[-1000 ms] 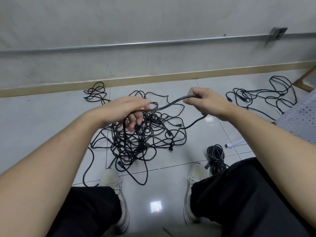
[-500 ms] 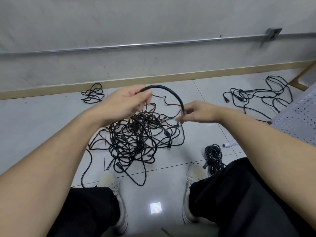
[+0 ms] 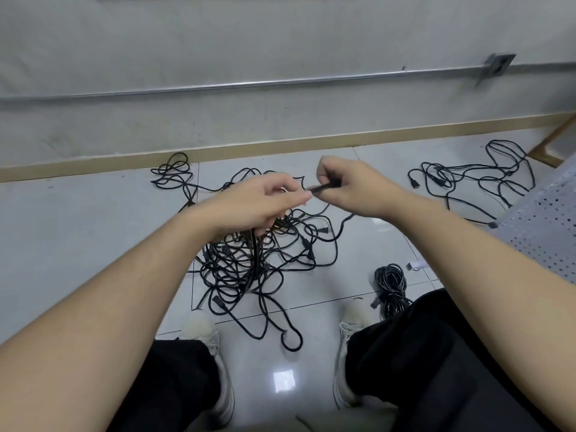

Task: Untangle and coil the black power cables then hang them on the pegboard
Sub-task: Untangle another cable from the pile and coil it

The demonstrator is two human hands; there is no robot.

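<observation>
Black cable [image 3: 324, 186] between both hands [image 3: 352, 185], no legible markings.

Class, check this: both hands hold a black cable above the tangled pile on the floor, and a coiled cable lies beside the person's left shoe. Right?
Not quite. The coiled cable lies beside the right shoe, not the left, as the head view shows. The rest holds.

Over the tangled pile of cables [image 3: 261, 257], the arch of black cable [image 3: 324, 186] seen 0.5 s ago has collapsed. The right hand [image 3: 352, 187] has risen and come close to the left hand [image 3: 258, 204], leaving a short straight stretch between them.
</observation>
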